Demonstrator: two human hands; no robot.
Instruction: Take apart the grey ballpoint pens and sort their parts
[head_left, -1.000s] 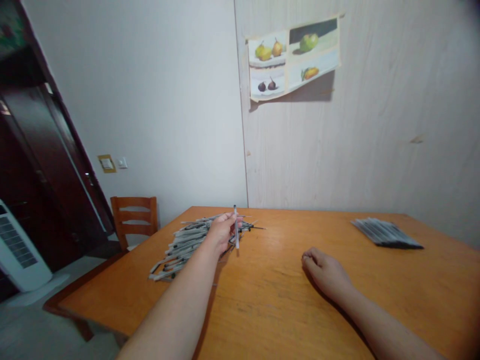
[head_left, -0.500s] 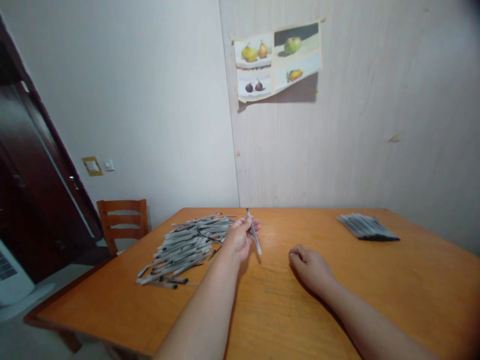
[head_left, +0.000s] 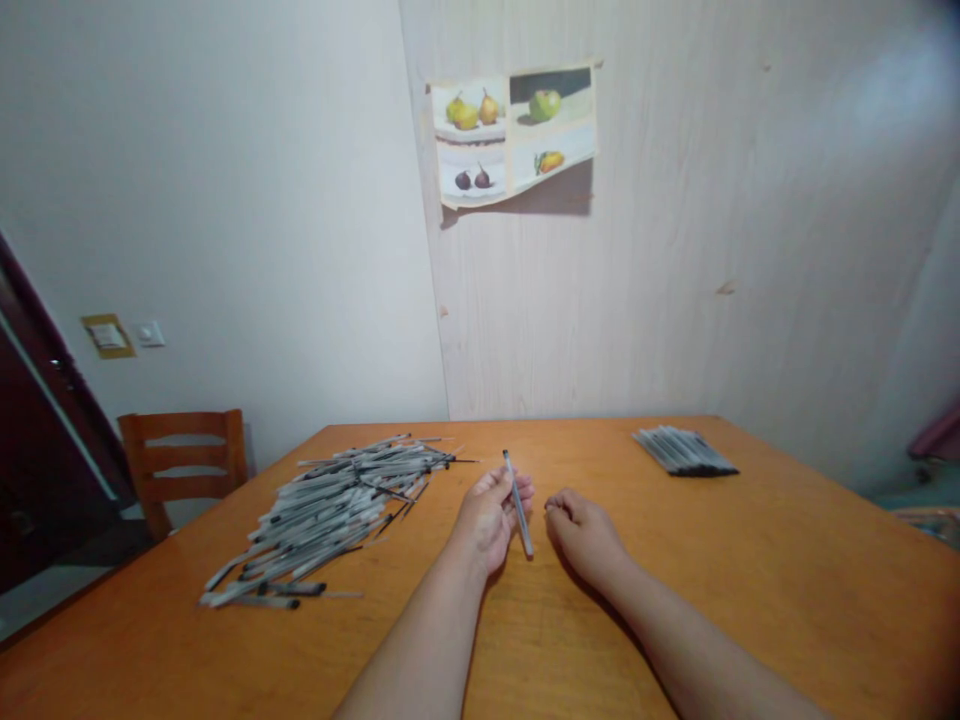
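A pen with a clear barrel and a dark upper end [head_left: 519,510] is pinched in my left hand [head_left: 487,515], between the thumb and the fingers. It slants, with its lower end pointing toward me. Just to the right, my right hand [head_left: 589,537] rests on the table with its fingers curled closed. A small dark spot shows at its fingertips, too small to name. To the left of my hands spreads a loose pile of similar pens and thin tubes [head_left: 330,510]. A neat row of pens [head_left: 684,452] lies at the far right, dark ends toward me.
The wooden table [head_left: 585,640] reaches to the wall, where a sheet of fruit pictures [head_left: 514,135] hangs with a curled lower edge. A wooden chair [head_left: 184,460] stands beyond the table's left edge. A dark door [head_left: 45,420] is at far left.
My view has turned to the right. My left hand has carried the pen away from the pile and closer to my right hand, which stays curled on the table.
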